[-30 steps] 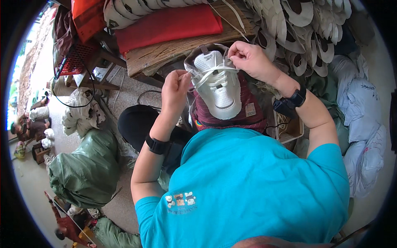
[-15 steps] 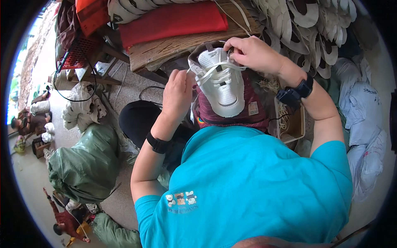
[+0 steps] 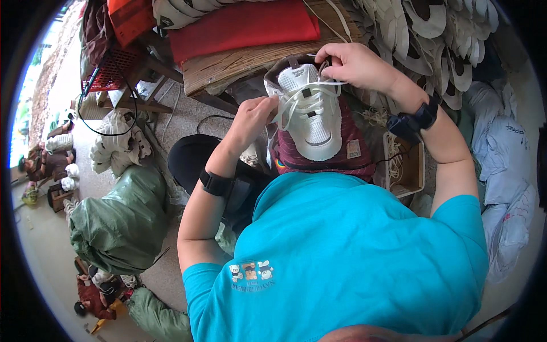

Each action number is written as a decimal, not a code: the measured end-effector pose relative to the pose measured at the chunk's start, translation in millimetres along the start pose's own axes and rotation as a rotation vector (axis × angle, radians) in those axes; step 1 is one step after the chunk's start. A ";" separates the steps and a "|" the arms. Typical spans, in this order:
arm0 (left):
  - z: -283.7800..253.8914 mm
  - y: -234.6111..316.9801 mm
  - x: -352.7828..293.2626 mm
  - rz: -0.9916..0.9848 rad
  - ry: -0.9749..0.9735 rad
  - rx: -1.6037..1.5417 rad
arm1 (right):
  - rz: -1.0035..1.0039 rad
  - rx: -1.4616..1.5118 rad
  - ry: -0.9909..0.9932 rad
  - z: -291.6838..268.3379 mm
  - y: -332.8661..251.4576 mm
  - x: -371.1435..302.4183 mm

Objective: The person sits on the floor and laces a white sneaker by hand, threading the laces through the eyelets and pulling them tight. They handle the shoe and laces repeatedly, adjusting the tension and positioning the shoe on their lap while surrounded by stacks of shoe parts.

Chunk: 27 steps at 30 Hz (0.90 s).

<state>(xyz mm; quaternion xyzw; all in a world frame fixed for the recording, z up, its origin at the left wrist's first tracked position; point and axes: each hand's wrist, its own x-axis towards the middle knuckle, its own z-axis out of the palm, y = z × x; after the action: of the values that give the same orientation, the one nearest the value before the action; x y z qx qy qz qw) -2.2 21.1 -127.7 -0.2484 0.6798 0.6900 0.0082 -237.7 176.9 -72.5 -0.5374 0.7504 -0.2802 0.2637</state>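
A white sneaker (image 3: pixel 315 134) rests on the maroon striped cloth (image 3: pixel 356 162) over my lap, its toe toward me. White shoelace (image 3: pixel 296 102) crosses the tongue and hangs loose in loops on the left side. My left hand (image 3: pixel 250 121) is closed, its fingertips pinched against the left eyelet edge; what lies between them is hidden. At the right side of the collar, my right hand (image 3: pixel 359 67) pinches a bit of white lace between thumb and forefinger. Another length of lace stretches out beneath that hand.
Ahead stands a wooden bench (image 3: pixel 228 71) with red cloth (image 3: pixel 245 31). Shoe uppers (image 3: pixel 393 34) are piled at far right, above pale sacks (image 3: pixel 501 148). A box of laces (image 3: pixel 407 171) sits right of my lap. Green sacks (image 3: pixel 122 222) and people (image 3: pixel 94 293) are at left.
My left hand has come in against the shoe's left edge, and the lace there now hangs in a loose loop. The right hand has shifted slightly up and right, still at the collar.
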 end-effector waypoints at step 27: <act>-8.8 15.5 27.1 -0.158 -0.084 0.113 | -0.248 -0.243 0.075 -1.2 -6.4 -23.5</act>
<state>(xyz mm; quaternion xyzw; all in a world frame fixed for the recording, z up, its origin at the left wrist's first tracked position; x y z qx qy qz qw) -28.4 2.8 -122.4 -0.2712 0.6950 0.6575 0.1050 -227.6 197.8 -64.9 -0.6429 0.7162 -0.2374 0.1321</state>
